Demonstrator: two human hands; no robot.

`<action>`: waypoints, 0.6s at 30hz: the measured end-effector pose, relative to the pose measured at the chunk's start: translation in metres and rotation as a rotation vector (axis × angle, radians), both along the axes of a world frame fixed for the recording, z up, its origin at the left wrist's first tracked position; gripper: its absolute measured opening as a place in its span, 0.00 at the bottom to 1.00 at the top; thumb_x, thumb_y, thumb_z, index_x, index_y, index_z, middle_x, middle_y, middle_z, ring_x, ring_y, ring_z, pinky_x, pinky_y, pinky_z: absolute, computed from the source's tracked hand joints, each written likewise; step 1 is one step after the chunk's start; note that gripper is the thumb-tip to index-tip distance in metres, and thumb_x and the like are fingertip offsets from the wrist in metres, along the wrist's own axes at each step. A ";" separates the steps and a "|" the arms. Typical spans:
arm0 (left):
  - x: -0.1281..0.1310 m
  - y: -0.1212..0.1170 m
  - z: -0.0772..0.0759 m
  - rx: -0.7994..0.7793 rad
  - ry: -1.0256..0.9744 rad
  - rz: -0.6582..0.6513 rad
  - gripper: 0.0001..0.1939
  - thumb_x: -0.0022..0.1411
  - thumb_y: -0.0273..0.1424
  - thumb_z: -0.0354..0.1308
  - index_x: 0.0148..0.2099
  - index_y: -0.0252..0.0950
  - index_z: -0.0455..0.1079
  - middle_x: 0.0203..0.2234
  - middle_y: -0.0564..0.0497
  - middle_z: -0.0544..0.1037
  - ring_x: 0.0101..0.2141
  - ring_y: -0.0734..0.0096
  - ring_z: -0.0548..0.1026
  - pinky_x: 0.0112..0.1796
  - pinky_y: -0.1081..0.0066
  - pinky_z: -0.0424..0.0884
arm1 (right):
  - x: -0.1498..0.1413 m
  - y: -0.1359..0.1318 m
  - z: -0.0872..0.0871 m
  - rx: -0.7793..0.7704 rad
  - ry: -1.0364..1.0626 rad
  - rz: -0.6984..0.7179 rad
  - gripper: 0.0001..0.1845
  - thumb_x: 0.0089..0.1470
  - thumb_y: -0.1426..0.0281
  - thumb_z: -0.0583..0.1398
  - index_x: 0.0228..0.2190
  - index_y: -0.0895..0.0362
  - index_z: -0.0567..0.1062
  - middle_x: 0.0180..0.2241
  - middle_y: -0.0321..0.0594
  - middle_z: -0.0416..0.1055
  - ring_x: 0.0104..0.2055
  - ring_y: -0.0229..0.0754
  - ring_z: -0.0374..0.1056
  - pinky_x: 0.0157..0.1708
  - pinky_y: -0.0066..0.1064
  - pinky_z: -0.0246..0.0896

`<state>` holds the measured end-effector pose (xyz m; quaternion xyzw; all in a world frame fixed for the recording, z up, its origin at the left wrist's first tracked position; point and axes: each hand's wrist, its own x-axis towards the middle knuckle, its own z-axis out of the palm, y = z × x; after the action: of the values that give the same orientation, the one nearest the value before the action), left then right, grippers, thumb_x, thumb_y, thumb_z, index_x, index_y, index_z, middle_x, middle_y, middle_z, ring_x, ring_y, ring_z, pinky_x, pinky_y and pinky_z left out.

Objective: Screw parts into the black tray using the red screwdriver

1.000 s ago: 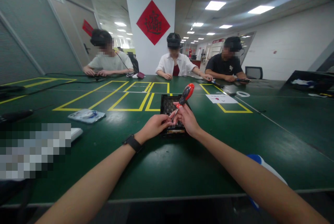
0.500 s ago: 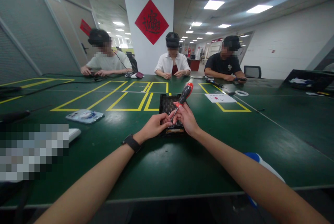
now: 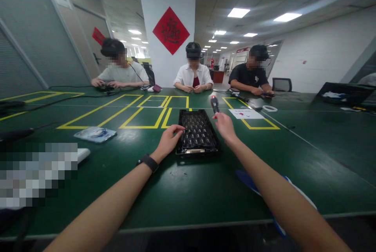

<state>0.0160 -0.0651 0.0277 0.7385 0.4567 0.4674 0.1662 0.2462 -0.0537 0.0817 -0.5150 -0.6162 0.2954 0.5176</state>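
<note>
A black rectangular case [image 3: 202,126] lies open side up on the green table, with a rows-of-shapes pattern inside and a tan strip at its near end. Over the case's left edge, my left hand [image 3: 169,140] has its thumb and fingers drawn together; whatever they pinch is too small to make out. My right hand [image 3: 226,126], to the right of the case, is closed on a screwdriver [image 3: 215,104] with a red and black handle. The handle points up and away from me, and its shaft cannot be seen.
A phone [image 3: 95,134] lies at the left. Beyond the case are yellow tape outlines, a paper sheet [image 3: 246,114] and a white tape roll [image 3: 269,108]. A blue and white object [image 3: 249,181] is partly under my right forearm. Three people sit across the table.
My hands have parted: the right has moved right with the screwdriver, away from the case's middle, and the left has shifted slightly left. More of the case's inside shows.
</note>
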 end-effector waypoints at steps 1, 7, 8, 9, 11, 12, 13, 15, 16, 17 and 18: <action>-0.001 0.008 -0.004 -0.002 0.004 0.057 0.10 0.57 0.32 0.51 0.40 0.36 0.70 0.37 0.48 0.73 0.40 0.68 0.70 0.45 0.66 0.64 | 0.008 0.004 -0.001 -0.054 -0.246 -0.121 0.18 0.54 0.60 0.48 0.29 0.59 0.70 0.24 0.42 0.69 0.26 0.39 0.65 0.25 0.27 0.55; 0.007 0.045 -0.019 -0.242 -0.133 0.257 0.14 0.48 0.25 0.55 0.40 0.34 0.71 0.38 0.46 0.74 0.39 0.66 0.70 0.44 0.64 0.65 | 0.023 0.008 -0.022 -0.353 -0.855 -0.305 0.21 0.54 0.61 0.50 0.40 0.64 0.70 0.39 0.57 0.71 0.41 0.52 0.69 0.37 0.37 0.61; 0.008 0.048 -0.020 -0.252 -0.136 0.256 0.14 0.47 0.24 0.55 0.39 0.35 0.71 0.38 0.46 0.74 0.39 0.65 0.70 0.44 0.64 0.65 | 0.023 0.008 -0.025 -0.359 -0.859 -0.300 0.21 0.53 0.62 0.51 0.40 0.64 0.70 0.39 0.57 0.71 0.41 0.52 0.69 0.37 0.37 0.61; 0.009 0.050 -0.021 -0.254 -0.133 0.250 0.14 0.47 0.24 0.55 0.39 0.35 0.72 0.37 0.47 0.75 0.39 0.65 0.70 0.44 0.64 0.65 | 0.023 0.008 -0.027 -0.364 -0.870 -0.296 0.20 0.53 0.61 0.51 0.40 0.64 0.70 0.39 0.58 0.71 0.41 0.52 0.69 0.37 0.38 0.61; 0.009 0.053 -0.022 -0.246 -0.114 0.229 0.12 0.47 0.26 0.55 0.37 0.35 0.73 0.35 0.48 0.75 0.38 0.65 0.70 0.43 0.64 0.65 | 0.023 0.006 -0.028 -0.366 -0.893 -0.288 0.21 0.53 0.60 0.52 0.40 0.64 0.70 0.39 0.57 0.71 0.41 0.53 0.69 0.37 0.39 0.62; 0.008 0.054 -0.023 -0.242 -0.103 0.217 0.11 0.48 0.27 0.54 0.36 0.35 0.73 0.35 0.48 0.75 0.38 0.66 0.70 0.43 0.65 0.65 | 0.023 0.005 -0.028 -0.368 -0.902 -0.288 0.22 0.53 0.59 0.52 0.41 0.64 0.69 0.39 0.57 0.70 0.41 0.53 0.69 0.38 0.39 0.62; 0.007 0.054 -0.024 -0.235 -0.093 0.210 0.11 0.49 0.27 0.53 0.35 0.35 0.73 0.34 0.48 0.75 0.38 0.66 0.70 0.42 0.66 0.65 | 0.023 0.003 -0.026 -0.356 -0.912 -0.298 0.23 0.53 0.58 0.52 0.41 0.65 0.69 0.40 0.57 0.70 0.42 0.54 0.68 0.39 0.40 0.61; 0.006 0.054 -0.025 -0.221 -0.072 0.213 0.11 0.50 0.28 0.52 0.35 0.35 0.73 0.34 0.48 0.75 0.37 0.67 0.70 0.42 0.67 0.65 | 0.018 -0.001 -0.021 -0.254 -0.950 -0.340 0.24 0.55 0.58 0.50 0.43 0.65 0.67 0.41 0.58 0.69 0.45 0.55 0.66 0.41 0.41 0.60; 0.005 0.053 -0.026 -0.218 -0.064 0.222 0.11 0.50 0.28 0.51 0.34 0.34 0.73 0.33 0.48 0.75 0.37 0.67 0.70 0.42 0.67 0.65 | 0.013 -0.002 -0.017 -0.164 -0.975 -0.345 0.23 0.56 0.59 0.48 0.43 0.65 0.67 0.42 0.58 0.68 0.46 0.54 0.65 0.43 0.42 0.58; 0.005 0.053 -0.026 -0.217 -0.056 0.232 0.12 0.51 0.27 0.50 0.34 0.34 0.73 0.33 0.48 0.75 0.37 0.67 0.70 0.42 0.67 0.65 | 0.006 -0.003 -0.014 -0.059 -1.001 -0.318 0.22 0.57 0.61 0.47 0.43 0.64 0.67 0.43 0.57 0.68 0.48 0.53 0.63 0.44 0.42 0.57; 0.005 0.053 -0.026 -0.217 -0.049 0.236 0.12 0.51 0.27 0.49 0.34 0.34 0.73 0.33 0.48 0.75 0.37 0.67 0.70 0.42 0.67 0.64 | -0.003 -0.003 -0.010 0.036 -1.024 -0.241 0.20 0.58 0.63 0.47 0.43 0.63 0.69 0.43 0.55 0.68 0.48 0.52 0.63 0.46 0.41 0.56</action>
<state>0.0207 -0.0125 0.0016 0.6457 0.5839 0.4496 0.2001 0.2435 -0.0568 0.0713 -0.6517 -0.7315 -0.0663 0.1891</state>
